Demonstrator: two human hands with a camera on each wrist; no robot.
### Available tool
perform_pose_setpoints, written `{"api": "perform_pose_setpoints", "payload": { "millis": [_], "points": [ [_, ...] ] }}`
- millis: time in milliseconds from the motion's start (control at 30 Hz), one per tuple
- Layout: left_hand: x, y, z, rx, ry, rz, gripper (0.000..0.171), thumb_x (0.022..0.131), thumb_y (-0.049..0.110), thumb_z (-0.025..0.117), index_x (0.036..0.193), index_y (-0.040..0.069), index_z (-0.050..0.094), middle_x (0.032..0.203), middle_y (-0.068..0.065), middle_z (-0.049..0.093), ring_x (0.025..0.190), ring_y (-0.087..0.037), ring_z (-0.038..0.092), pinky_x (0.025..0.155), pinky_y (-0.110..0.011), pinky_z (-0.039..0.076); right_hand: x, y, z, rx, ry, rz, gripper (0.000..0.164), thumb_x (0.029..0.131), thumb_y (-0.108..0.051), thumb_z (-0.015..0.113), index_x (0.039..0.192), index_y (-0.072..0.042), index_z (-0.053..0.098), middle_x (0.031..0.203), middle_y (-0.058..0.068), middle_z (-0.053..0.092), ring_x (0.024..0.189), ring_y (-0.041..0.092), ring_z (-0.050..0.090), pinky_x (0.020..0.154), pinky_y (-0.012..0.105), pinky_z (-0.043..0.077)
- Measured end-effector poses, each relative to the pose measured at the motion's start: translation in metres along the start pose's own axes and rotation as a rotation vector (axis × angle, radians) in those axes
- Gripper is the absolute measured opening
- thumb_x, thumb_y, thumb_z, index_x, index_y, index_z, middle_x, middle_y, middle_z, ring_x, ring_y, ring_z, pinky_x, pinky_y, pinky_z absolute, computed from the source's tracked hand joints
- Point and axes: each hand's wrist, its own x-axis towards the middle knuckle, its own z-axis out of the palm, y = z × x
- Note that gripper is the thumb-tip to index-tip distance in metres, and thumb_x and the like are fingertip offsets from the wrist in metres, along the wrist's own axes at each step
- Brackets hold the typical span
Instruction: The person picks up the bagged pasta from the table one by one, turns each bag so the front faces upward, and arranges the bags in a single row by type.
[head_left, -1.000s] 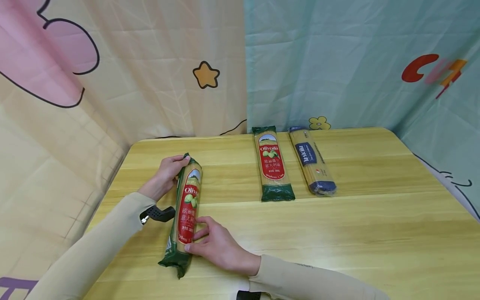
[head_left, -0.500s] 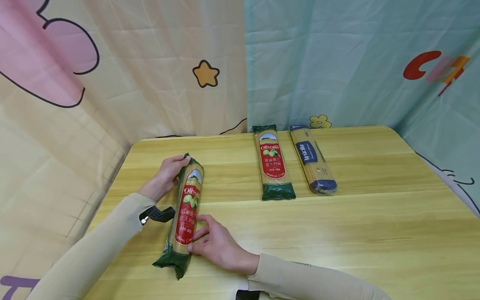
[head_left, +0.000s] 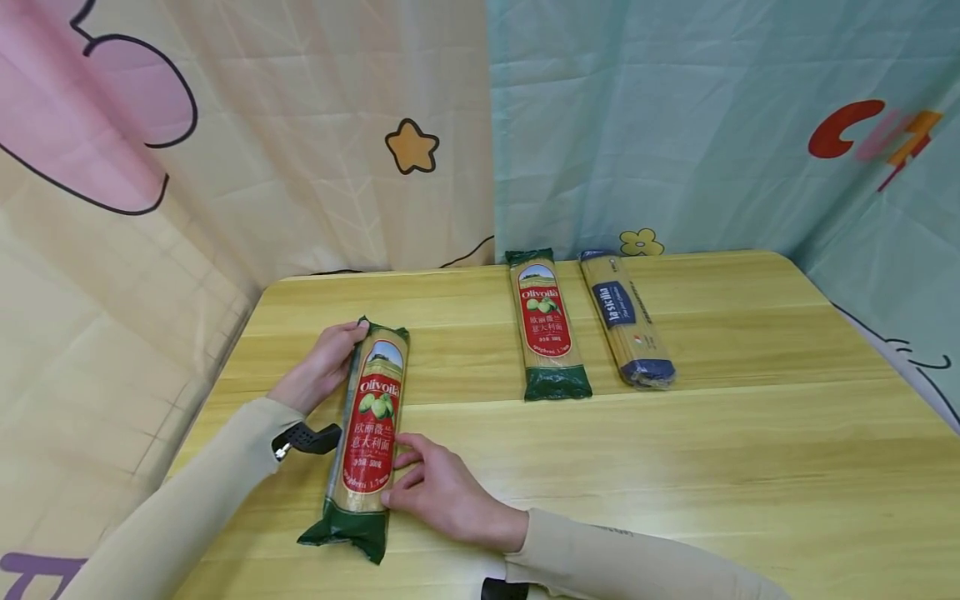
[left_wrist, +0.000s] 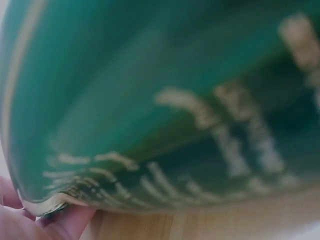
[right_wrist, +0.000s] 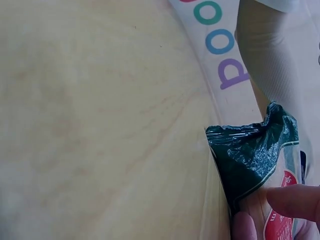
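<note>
A packet of spaghetti [head_left: 367, 442] with a red Olivoilà label and green ends lies at the left of the table, its front facing up. At its far left corner my left hand [head_left: 324, 367] pinches the green wrapper; the left wrist view shows the fingertips [left_wrist: 72, 220] gripping the edge of the wrapper's green side [left_wrist: 125, 100]. My right hand [head_left: 450, 492] holds the near right edge, thumb low on the packet and fingers along its side. In the right wrist view, fingers [right_wrist: 295, 200] lie on the packet near its crumpled green end [right_wrist: 250, 155].
Another Olivoilà spaghetti packet [head_left: 545, 325] lies flat at the back middle of the wooden table [head_left: 675, 467]. Right of it lies a blue-and-yellow La Sicilia pasta packet [head_left: 626, 321]. Patterned curtains [head_left: 300, 125] hang close behind the table and at both sides.
The held spaghetti packet has rolled so its label faces up more fully, and its near end has swung slightly. Both hands stay on it; the left has shifted slightly down and left.
</note>
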Motion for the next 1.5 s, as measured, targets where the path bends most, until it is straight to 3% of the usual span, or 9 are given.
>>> {"api": "perform_pose_setpoints", "payload": {
  "millis": [233, 367, 567, 833, 1167, 1500],
  "points": [
    [-0.001, -0.001, -0.004, -0.093, -0.084, -0.016, 0.027, 0.108, 0.019, 0.035, 0.129, 0.004, 0.042, 0.113, -0.007, 0.046, 0.096, -0.012, 0.054, 0.083, -0.024, 0.048, -0.001, 0.0, -0.002, -0.062, -0.006, -0.008, 0.075, 0.08, -0.008, 0.082, 0.144, -0.005, 0.043, 0.108, -0.003, 0.056, 0.08, 0.005, 0.062, 0.074, 0.022, 0.051],
    [-0.001, 0.001, -0.005, -0.133, -0.112, -0.027, 0.018, 0.106, 0.024, 0.045, 0.119, 0.011, 0.045, 0.11, -0.005, 0.052, 0.096, -0.015, 0.058, 0.082, -0.029, 0.051, 0.0, 0.001, -0.003, -0.088, -0.009, -0.007, 0.076, 0.08, -0.008, 0.082, 0.144, -0.005, 0.042, 0.108, -0.004, 0.056, 0.079, 0.004, 0.061, 0.073, 0.022, 0.05],
    [-0.002, 0.005, -0.002, -0.022, -0.061, -0.01, 0.019, 0.098, 0.019, 0.064, 0.11, 0.009, 0.053, 0.097, -0.004, 0.062, 0.084, -0.016, 0.064, 0.074, -0.031, 0.054, 0.0, 0.0, -0.002, -0.083, -0.008, 0.009, 0.077, 0.079, -0.006, 0.082, 0.144, -0.005, 0.042, 0.109, -0.004, 0.055, 0.079, 0.005, 0.06, 0.072, 0.022, 0.051],
    [-0.003, 0.005, -0.004, 0.249, 0.004, 0.0, 0.028, 0.095, 0.024, 0.067, 0.112, 0.006, 0.054, 0.093, -0.002, 0.061, 0.082, -0.014, 0.058, 0.074, -0.029, 0.048, 0.0, 0.0, -0.002, -0.074, -0.009, -0.008, 0.076, 0.08, -0.005, 0.082, 0.145, -0.003, 0.042, 0.109, -0.003, 0.055, 0.08, 0.005, 0.061, 0.072, 0.021, 0.051],
    [0.004, 0.006, -0.006, 0.303, 0.009, -0.044, 0.04, 0.09, 0.031, 0.073, 0.114, 0.001, 0.059, 0.107, -0.008, 0.058, 0.101, -0.024, 0.049, 0.086, -0.035, 0.04, -0.001, 0.001, -0.002, -0.074, -0.019, -0.022, 0.075, 0.08, -0.005, 0.081, 0.144, -0.003, 0.042, 0.109, -0.002, 0.055, 0.08, 0.004, 0.06, 0.072, 0.021, 0.051],
    [0.005, 0.01, -0.002, 0.361, 0.06, -0.047, 0.03, 0.087, 0.024, 0.076, 0.1, 0.002, 0.062, 0.095, -0.008, 0.063, 0.088, -0.021, 0.056, 0.077, -0.033, 0.045, -0.001, 0.001, -0.003, -0.079, -0.03, -0.027, 0.072, 0.081, -0.005, 0.081, 0.143, -0.003, 0.044, 0.11, 0.0, 0.056, 0.081, 0.004, 0.061, 0.074, 0.021, 0.05]
  ]
}}
